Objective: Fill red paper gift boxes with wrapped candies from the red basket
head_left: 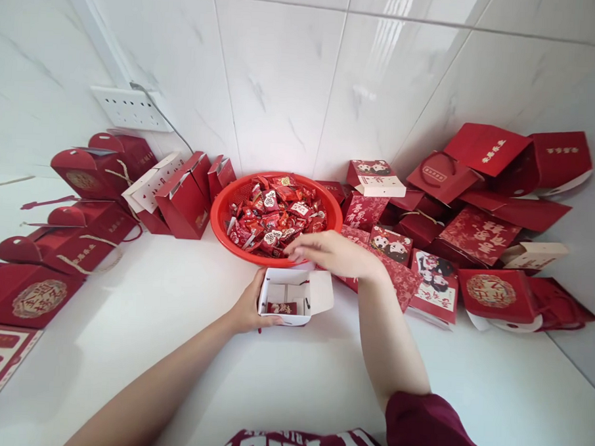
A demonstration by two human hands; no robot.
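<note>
My left hand [248, 307] grips a small open gift box [319, 293] with a white inside, its fingers on the left wall and thumb along the front. A red wrapped candy [282, 308] lies inside near the front, and the box's flap is folded out to the right. Just behind it stands a red plastic basket [218, 229] heaped with red wrapped candies [273, 215]. Over the basket's front right rim reaches my right hand [333, 252], fingers stretched out and tips at the candies. I see nothing held in it.
Filled-out red gift boxes [40, 297] stand in rows along the left. More red boxes [180, 198] are behind them by the wall. A loose pile of red boxes [484, 231] covers the right side. A socket strip [129, 109] with a cable sits on the tiled wall.
</note>
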